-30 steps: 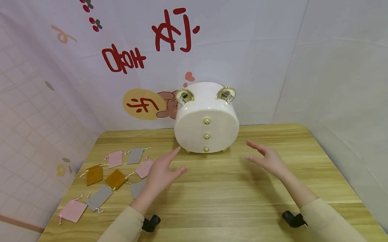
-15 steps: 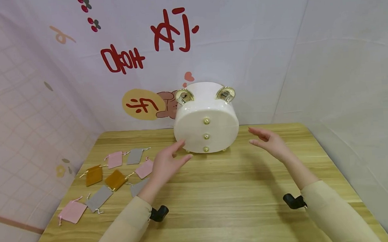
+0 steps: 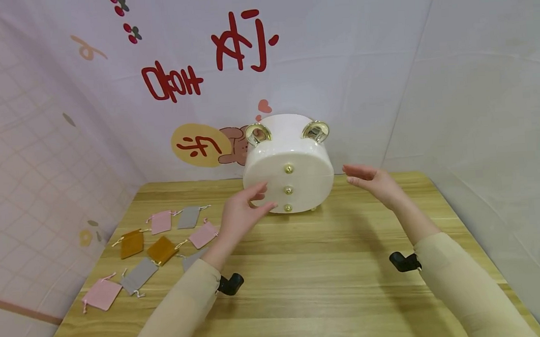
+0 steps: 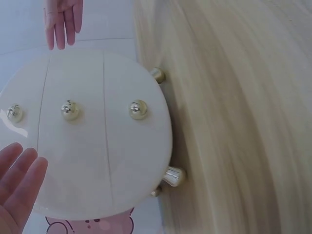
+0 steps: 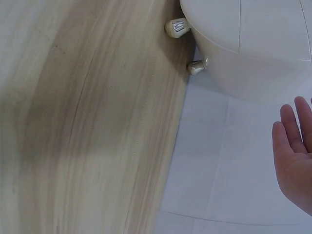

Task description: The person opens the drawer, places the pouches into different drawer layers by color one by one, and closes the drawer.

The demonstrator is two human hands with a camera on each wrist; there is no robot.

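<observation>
At the back of the table stands a glossy white oval drawer box [image 3: 275,178] with two gold ear-shaped rings on top. Three gold knobs [image 4: 138,109] run down its front, one on each drawer, and short gold feet hold it up. My left hand [image 3: 242,210] is raised before the box's left front, fingers forward and apart from the thumb, holding nothing. In the left wrist view its fingers overlap the box front. On the other side, my right hand [image 3: 376,183] hovers just off the box's right side, fingers extended; the right wrist view shows its palm [image 5: 297,168] bare.
Several small drawstring pouches lie on the left of the wooden table [image 3: 313,288]: pink [image 3: 102,294], grey [image 3: 139,276] and mustard [image 3: 162,250]. One grey pouch is partly hidden by the left forearm. A printed cloth [image 3: 338,73] hangs right behind the box.
Both hands have moved forward toward the box. The left hand also shifted right, so it now overlaps the box's front. The box and pouches have stayed put.
</observation>
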